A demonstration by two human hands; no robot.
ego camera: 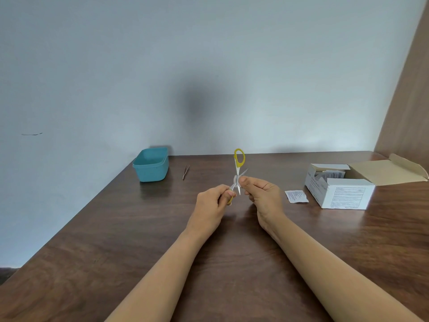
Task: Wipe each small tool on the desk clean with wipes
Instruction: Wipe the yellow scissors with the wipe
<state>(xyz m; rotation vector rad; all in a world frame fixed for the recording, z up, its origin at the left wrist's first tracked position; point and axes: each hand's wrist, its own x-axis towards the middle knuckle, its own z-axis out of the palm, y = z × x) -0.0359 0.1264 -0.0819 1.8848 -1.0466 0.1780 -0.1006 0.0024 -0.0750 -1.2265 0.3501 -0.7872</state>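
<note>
Scissors [237, 167] up over mid-desk [139, 228], blades apart: left hand [209, 203] grips a yellow handle, right hand [262, 194] pinches a wipe [235, 180] round one blade. Tweezers [186, 171] by the far edge probably come next.

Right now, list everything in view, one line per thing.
scissors: one, yellow handles, steel blades spread, held up over the middle of the desk
wipe: one, white, wrapped on a scissor blade
tweezers: one, metal, lying on the desk between tub and scissors
tub: one, teal, open, back left by the wall
sachet: one, white with print, flat on the desk left of the box
box: one, white cardboard, lid open, right side, more sachets inside
desk: one, dark brown wood
wall: pale grey-blue, behind the desk
left hand: grips the lower scissor handle
right hand: pinches the wipe on the blade
</note>
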